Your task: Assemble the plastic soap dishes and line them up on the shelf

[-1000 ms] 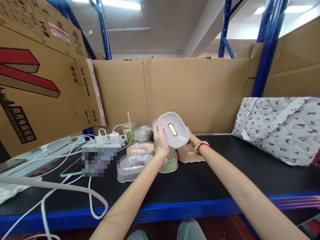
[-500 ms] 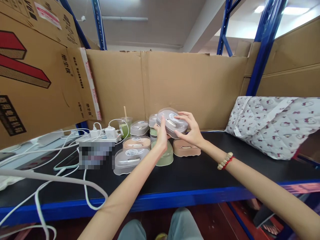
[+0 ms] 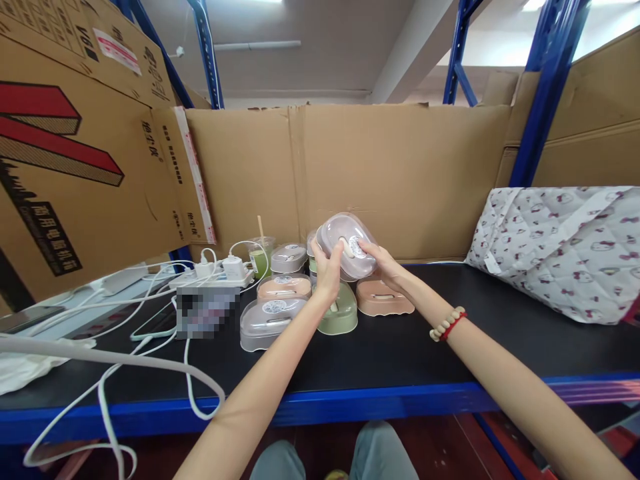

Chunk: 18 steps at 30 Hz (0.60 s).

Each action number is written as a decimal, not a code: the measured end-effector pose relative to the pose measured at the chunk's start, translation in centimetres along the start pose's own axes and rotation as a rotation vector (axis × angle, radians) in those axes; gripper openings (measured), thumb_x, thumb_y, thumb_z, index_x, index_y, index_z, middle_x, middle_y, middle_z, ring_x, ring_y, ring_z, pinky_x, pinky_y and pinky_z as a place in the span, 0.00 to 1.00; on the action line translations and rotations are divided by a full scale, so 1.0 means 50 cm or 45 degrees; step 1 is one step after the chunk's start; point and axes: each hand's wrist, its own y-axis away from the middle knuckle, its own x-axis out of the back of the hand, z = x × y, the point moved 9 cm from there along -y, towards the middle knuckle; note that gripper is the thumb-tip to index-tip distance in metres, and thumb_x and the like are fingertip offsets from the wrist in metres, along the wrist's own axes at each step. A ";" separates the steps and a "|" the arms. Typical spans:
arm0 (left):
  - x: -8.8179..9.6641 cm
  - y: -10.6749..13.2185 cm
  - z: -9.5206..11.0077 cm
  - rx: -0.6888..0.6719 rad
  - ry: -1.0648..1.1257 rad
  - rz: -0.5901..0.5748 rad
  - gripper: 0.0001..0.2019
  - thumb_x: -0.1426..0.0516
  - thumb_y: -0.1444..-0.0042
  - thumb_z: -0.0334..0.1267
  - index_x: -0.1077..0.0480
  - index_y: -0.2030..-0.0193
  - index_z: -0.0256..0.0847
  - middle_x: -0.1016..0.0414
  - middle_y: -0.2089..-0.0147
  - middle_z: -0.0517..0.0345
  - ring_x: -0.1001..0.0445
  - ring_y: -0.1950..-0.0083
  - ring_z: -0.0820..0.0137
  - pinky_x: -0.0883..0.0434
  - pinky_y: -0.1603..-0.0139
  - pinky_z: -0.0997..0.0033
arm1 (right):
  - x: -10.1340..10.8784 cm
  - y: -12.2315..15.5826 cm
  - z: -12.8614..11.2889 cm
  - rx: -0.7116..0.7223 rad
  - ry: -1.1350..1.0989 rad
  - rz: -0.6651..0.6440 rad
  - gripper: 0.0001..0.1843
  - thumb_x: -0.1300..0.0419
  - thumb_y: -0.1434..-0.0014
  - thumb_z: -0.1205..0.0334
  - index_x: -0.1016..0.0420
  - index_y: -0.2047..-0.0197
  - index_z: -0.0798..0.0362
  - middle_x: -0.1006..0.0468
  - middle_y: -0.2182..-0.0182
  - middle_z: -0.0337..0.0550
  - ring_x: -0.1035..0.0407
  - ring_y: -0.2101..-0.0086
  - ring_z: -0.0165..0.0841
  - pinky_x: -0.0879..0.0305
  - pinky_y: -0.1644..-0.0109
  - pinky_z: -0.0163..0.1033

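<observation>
Both my hands hold up a small oval plastic box with a clear lid (image 3: 347,243) above the black shelf (image 3: 380,357). My left hand (image 3: 327,270) grips its left side with the thumb on the lid's handle. My right hand (image 3: 383,263) clasps its right side, fingers bent round the edge; a bead bracelet (image 3: 445,323) is on that wrist. Below them lie a green box (image 3: 343,317) and a pink one (image 3: 384,300). To the left sit a clear-lidded grey box (image 3: 267,322), a peach one (image 3: 284,287) and another grey one (image 3: 289,257).
A power strip with white chargers and cables (image 3: 215,275) and a cup of green drink (image 3: 261,259) sit at the left. Cardboard walls (image 3: 400,173) close the back and left. A patterned quilted bag (image 3: 560,247) lies at the right. Blue rack posts (image 3: 547,87) rise behind.
A second ago I held a bare lid tilted toward me. Now the lid sits on a box, both hands round it, and the box has tipped a little toward me.
</observation>
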 end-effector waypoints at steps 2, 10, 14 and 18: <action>0.005 -0.003 -0.004 0.014 -0.056 0.031 0.16 0.40 0.53 0.44 0.39 0.60 0.44 0.29 0.50 0.49 0.31 0.46 0.60 0.36 0.44 0.59 | 0.002 0.009 -0.008 0.074 -0.011 -0.007 0.27 0.33 0.62 0.44 0.28 0.62 0.51 0.22 0.65 0.43 0.28 0.67 0.35 0.30 0.69 0.38; -0.052 0.019 0.014 -0.140 -0.197 -0.293 0.20 0.37 0.63 0.47 0.35 0.65 0.39 0.26 0.61 0.52 0.27 0.58 0.63 0.30 0.56 0.62 | 0.033 0.024 -0.025 0.210 -0.168 0.045 0.34 0.31 0.72 0.39 0.29 0.65 0.52 0.22 0.67 0.41 0.28 0.65 0.35 0.32 0.60 0.39; -0.054 0.029 0.000 -0.121 -0.265 -0.306 0.19 0.37 0.61 0.47 0.35 0.66 0.39 0.27 0.63 0.54 0.27 0.59 0.65 0.31 0.57 0.64 | 0.040 0.029 -0.020 0.202 -0.164 0.072 0.36 0.32 0.74 0.37 0.28 0.65 0.54 0.22 0.69 0.42 0.28 0.65 0.36 0.32 0.59 0.40; -0.047 0.026 -0.018 -0.050 -0.292 -0.279 0.19 0.38 0.60 0.49 0.34 0.65 0.38 0.27 0.63 0.52 0.27 0.58 0.64 0.31 0.56 0.64 | 0.039 0.033 -0.013 0.139 -0.116 0.054 0.36 0.34 0.70 0.35 0.28 0.63 0.53 0.22 0.65 0.45 0.28 0.61 0.39 0.32 0.56 0.43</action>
